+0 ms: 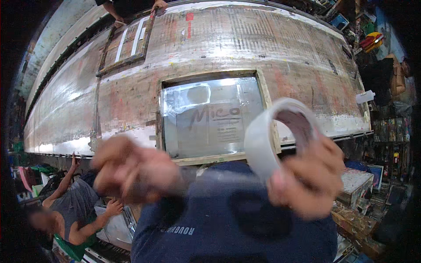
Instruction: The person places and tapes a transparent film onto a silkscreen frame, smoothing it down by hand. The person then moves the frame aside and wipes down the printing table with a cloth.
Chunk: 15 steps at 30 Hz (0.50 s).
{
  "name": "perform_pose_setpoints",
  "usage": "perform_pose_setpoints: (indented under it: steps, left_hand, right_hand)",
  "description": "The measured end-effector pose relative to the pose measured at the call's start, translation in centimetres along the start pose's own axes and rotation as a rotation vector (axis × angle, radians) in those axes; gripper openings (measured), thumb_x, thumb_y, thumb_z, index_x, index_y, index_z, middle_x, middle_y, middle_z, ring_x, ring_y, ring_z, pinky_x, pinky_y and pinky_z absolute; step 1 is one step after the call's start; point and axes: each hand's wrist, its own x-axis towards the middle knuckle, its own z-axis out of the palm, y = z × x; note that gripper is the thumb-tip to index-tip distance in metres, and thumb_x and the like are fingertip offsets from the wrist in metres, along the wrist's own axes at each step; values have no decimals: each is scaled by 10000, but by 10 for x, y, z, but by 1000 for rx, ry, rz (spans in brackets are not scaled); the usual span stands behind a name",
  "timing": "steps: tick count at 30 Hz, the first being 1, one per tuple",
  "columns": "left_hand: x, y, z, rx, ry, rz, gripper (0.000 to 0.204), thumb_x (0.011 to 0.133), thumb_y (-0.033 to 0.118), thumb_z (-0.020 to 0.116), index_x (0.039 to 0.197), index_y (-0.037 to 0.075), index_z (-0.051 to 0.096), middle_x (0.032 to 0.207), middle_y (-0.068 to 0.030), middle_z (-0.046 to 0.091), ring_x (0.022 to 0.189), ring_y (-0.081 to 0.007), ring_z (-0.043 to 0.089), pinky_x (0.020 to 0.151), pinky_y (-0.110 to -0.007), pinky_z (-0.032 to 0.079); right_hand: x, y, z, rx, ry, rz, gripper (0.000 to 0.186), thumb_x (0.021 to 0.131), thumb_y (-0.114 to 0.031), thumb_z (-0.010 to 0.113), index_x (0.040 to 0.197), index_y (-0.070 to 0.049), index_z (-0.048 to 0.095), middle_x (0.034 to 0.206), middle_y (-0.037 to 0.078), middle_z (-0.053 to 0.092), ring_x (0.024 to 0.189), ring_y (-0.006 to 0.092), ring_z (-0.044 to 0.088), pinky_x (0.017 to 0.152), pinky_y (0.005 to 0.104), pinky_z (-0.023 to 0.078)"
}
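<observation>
My right hand (307,184) is closed around a wide roll of pale tape (258,144), held up over my dark shirt. A see-through strip of tape (219,179) stretches leftward from the roll to my left hand (131,168), whose fingers are curled on it, blurred by motion. Just beyond both hands a wooden-framed screen (210,118) with a grey, shiny mesh and handwriting on it lies on the long, stained table (114,105); the roll hides part of its right side.
Across the table, a person's hands (117,23) rest at a second frame with white strips (100,70). At lower left another person (74,215) reaches to the table edge. A white bottle (365,96) is at the right edge, beside cluttered shelves (390,136).
</observation>
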Motion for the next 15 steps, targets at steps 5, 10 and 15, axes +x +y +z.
perform_pose_setpoints:
  steps: [5,10,15]
  left_hand:
    - [34,17,74,999,-283,1017,289,1011,446,537,900,180,510,834,41,411,744,-150,374,664,-311,349]
    - [44,13,103,1202,-272,1150,278,1016,435,539,876,195,525,780,47,348,742,-136,340,686,-293,312]
    - [38,14,99,916,-415,1034,143,1018,321,546,1013,182,514,839,48,375,766,-111,386,688,-273,355]
  right_hand:
    - [21,-53,-75,50,-584,345,278,876,-350,645,1037,-123,665,1018,125,675,964,284,669,936,514,551]
    - [11,-49,-78,73,-208,34,319,868,-409,604,1029,-136,632,924,56,630,772,212,504,660,382,352]
    - [4,-46,-86,19,-289,-124,561,792,-395,655,1278,-188,464,944,48,616,776,192,542,650,399,369]
